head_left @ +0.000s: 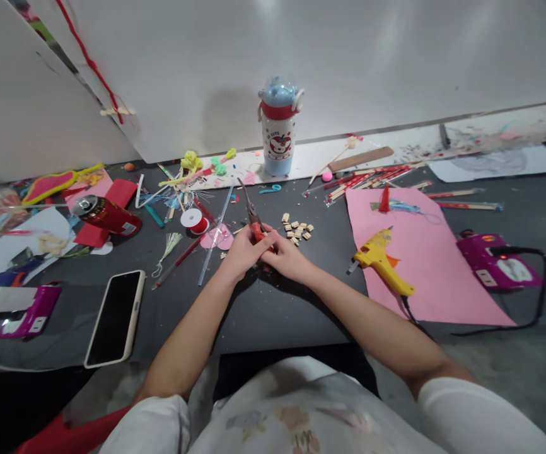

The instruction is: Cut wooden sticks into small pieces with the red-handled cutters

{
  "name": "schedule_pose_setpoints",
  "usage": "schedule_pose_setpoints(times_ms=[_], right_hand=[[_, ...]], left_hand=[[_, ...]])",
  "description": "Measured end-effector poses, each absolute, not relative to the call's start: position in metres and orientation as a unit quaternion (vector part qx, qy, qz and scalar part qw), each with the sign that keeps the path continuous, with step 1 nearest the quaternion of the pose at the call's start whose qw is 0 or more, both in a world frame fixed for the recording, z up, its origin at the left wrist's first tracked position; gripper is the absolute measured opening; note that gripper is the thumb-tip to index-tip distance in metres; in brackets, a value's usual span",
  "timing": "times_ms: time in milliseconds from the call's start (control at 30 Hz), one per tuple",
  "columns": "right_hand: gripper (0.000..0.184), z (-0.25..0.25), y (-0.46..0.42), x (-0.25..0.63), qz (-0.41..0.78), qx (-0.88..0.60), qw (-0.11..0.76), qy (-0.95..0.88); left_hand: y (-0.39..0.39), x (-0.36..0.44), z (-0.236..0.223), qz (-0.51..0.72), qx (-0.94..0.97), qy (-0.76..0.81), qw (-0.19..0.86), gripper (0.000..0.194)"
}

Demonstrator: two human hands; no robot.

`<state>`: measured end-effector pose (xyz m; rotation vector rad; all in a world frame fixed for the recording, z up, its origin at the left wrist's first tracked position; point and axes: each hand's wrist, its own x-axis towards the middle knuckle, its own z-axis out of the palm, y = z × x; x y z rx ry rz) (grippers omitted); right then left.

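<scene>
Both hands meet at the middle of a dark table (pixel 263 309). My left hand (pixel 241 252) and my right hand (pixel 286 255) are closed together around the red handles of a pair of pliers (pixel 253 217), whose metal jaws point away from me. Whether something small sits between the hands is hidden by the fingers. Just beyond the right hand lies a heap of several small wooden blocks (pixel 296 229). A red ribbon spool (pixel 194 221) and a pink heart cut-out (pixel 217 238) lie next to the left hand.
A yellow glue gun (pixel 383 261) rests on pink paper (pixel 424 265) at the right, near a purple device (pixel 496 260) with a black cable. A phone (pixel 116 317) lies at the left, with a red can (pixel 106 215) behind. A blue bottle (pixel 278 126) stands by the wall among sticks.
</scene>
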<state>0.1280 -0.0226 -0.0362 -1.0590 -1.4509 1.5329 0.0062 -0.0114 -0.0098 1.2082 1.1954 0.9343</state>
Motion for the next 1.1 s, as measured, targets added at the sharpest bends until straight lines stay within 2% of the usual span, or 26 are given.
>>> schedule_pose_setpoints(times_ms=[100, 233, 500, 667, 833, 1000, 1100], right_hand=[[0.015, -0.024, -0.022, 0.132, 0.716, -0.356, 0.344, -0.492], [0.013, -0.016, -0.020, 0.138, 0.811, -0.274, 0.351, -0.380], [0.017, -0.013, -0.022, 0.138, 0.819, -0.289, 0.346, -0.354], [0.023, -0.013, -0.023, 0.138, 0.827, -0.291, 0.344, -0.336], [0.026, -0.013, -0.021, 0.141, 0.819, -0.290, 0.370, -0.327], [0.032, -0.013, -0.021, 0.142, 0.806, -0.291, 0.387, -0.339], [0.035, -0.014, -0.022, 0.141, 0.793, -0.283, 0.387, -0.376]], left_hand=[[-0.009, 0.004, -0.008, 0.405, 0.513, 0.488, 0.578, 0.049], [-0.009, 0.003, -0.004, 0.396, 0.468, 0.501, 0.610, 0.053], [-0.008, 0.002, -0.008, 0.398, 0.515, 0.511, 0.562, 0.046], [-0.005, -0.006, -0.011, 0.367, 0.606, 0.549, 0.443, 0.042], [-0.013, -0.019, 0.021, 0.297, 0.678, 0.626, 0.247, 0.028], [-0.013, -0.061, 0.063, 0.256, 0.628, 0.729, 0.096, 0.029], [0.010, -0.100, 0.073, 0.231, 0.567, 0.791, -0.001, 0.030]])
